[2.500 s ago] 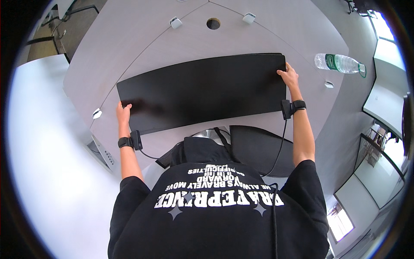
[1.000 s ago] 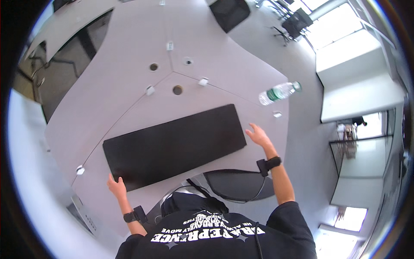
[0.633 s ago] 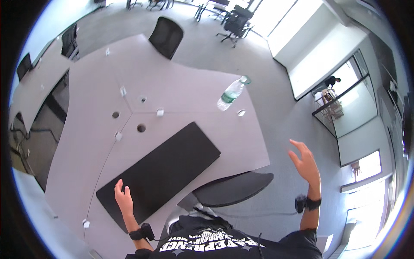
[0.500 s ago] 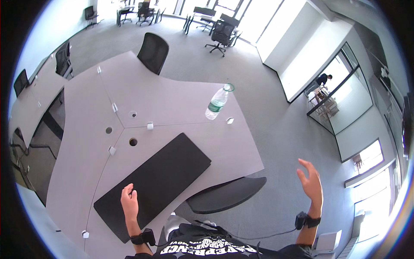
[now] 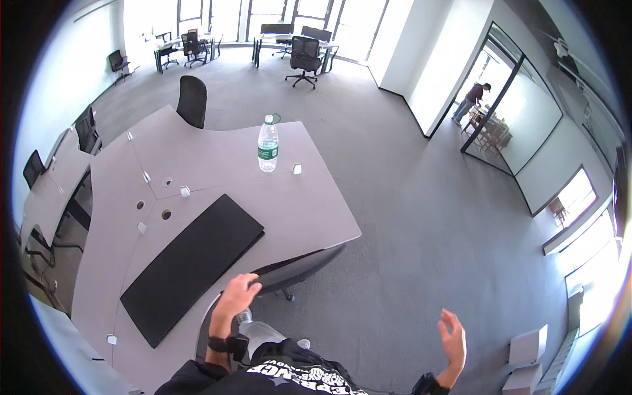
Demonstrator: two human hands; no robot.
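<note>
My left hand [image 5: 236, 296] is raised over the front edge of the desk, beside the curved black chair [image 5: 296, 270]. Its fingers are loosely stretched and it holds nothing; whether it touches the chair I cannot tell. Off to the right, over the grey floor, my right hand [image 5: 453, 339] is held out with thumb and fingers apart, nothing in it. A long black flat slab [image 5: 192, 268] lies slantwise on the pale desk [image 5: 309, 204]. Beyond it stands a clear plastic bottle [image 5: 268, 141] with a green label and a green loop at its neck.
Round cable holes [image 5: 166, 214] and small white clips [image 5: 185, 191] dot the desk. A black chair [image 5: 191, 102] stands at its far side. More desks and office chairs [image 5: 304, 59] are by the windows. Behind glass at the right, a person [image 5: 473, 102] bends over a table.
My view has shifted, so the desk sits further left. My left hand has gone from over the slab to beside the near chair. My right hand appears lower in view.
</note>
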